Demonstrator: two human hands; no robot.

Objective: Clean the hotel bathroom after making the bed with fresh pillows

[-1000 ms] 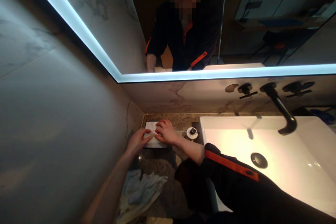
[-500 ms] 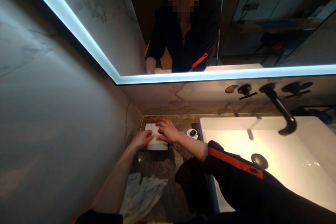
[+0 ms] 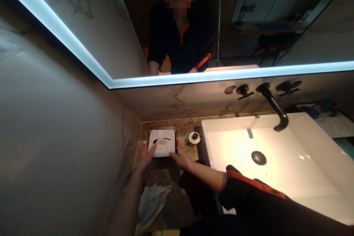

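A tissue box (image 3: 166,151) with a white top and dark sides sits in the corner of the stone counter. A tissue (image 3: 163,141) pokes up from the dark oval slot in its top. My left hand (image 3: 147,158) holds the box's left side, thumb resting on the near left part of the top. At the near right corner, my right hand (image 3: 181,156) grips the other side, with its thumb on the top edge and its fingers along the side. The undersides of both hands are hidden.
A white soap dispenser (image 3: 194,139) with a dark pump stands between the box and the white sink (image 3: 206,147). A black faucet (image 3: 273,107) juts from the wall. A crumpled cloth (image 3: 153,204) lies nearer me. Above runs a lit mirror (image 3: 177,82).
Both hands have moved from the top of the tissue box out to its sides. Its slot and the tissue now show. My view has shifted a little to the right.
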